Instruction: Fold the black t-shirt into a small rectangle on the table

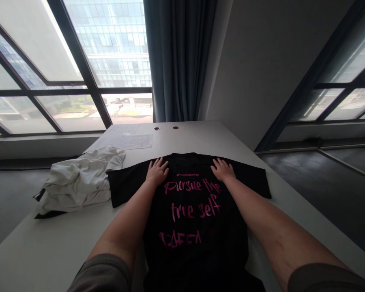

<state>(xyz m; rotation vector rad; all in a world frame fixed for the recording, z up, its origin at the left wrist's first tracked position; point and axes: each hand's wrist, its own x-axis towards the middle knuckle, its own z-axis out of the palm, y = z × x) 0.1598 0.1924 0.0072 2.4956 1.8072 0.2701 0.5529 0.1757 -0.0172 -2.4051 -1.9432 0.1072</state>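
Note:
A black T-shirt [194,225] with pink lettering lies spread out on the white table [197,138], its collar toward the far end and both sleeves stretched sideways. My left hand [157,170] rests flat on the shirt near the left shoulder, fingers spread. On the opposite shoulder, my right hand [223,169] also presses flat with its fingers apart. Neither hand grips the cloth. The lower part of the shirt runs toward me and out of the bottom of the view.
A crumpled white garment [82,182] with black parts lies at the table's left edge, beside the shirt's left sleeve. Sheets of paper [136,141] and two round cable holes [156,128] are farther back. A blue curtain [179,61] and windows [118,44] stand behind the table.

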